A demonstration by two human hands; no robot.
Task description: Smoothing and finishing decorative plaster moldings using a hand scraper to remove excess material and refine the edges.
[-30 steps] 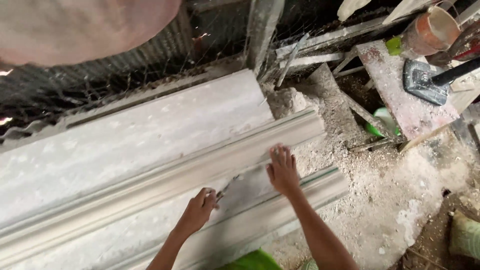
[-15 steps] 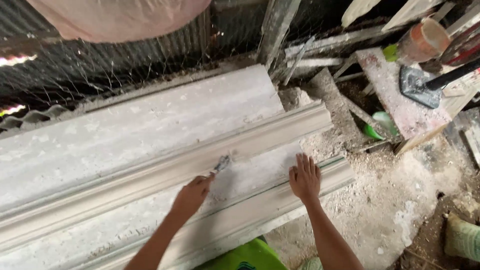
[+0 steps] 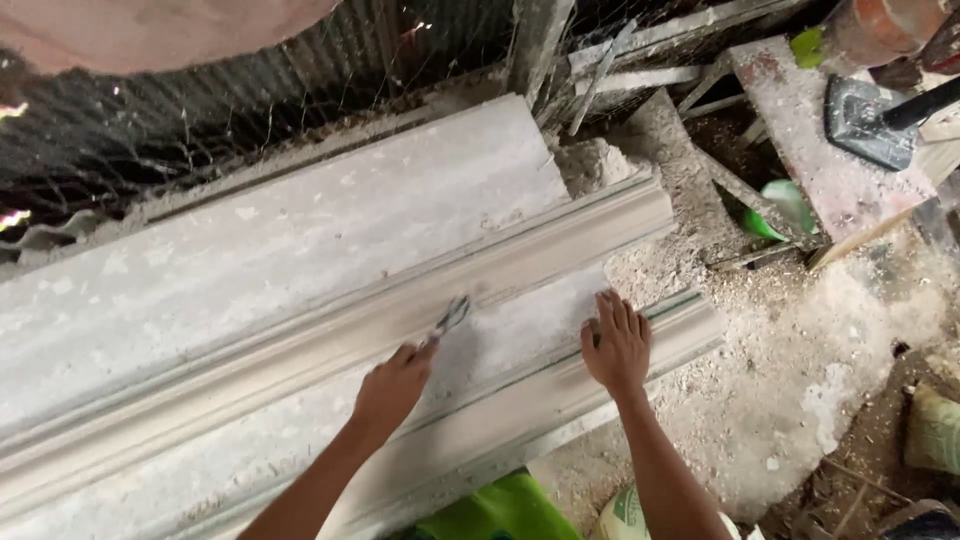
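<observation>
L hand [image 3: 392, 388] closed round a small metal scraper [image 3: 450, 317], blade tip on the ridge of the long grey plaster moulding [image 3: 300, 300], approx mid-length. R hand [image 3: 617, 343] open, flat on the moulding's lower face nr its end. Far right: trowel [image 3: 868, 118] on a dusty board [image 3: 820, 150].

Open moulding [image 3: 300, 300] stretches left of the left hand [image 3: 392, 388]; rubble [image 3: 680, 200] and planks [image 3: 830, 150] crowd the right end.

White sack [image 3: 628, 512], bottom edge
</observation>
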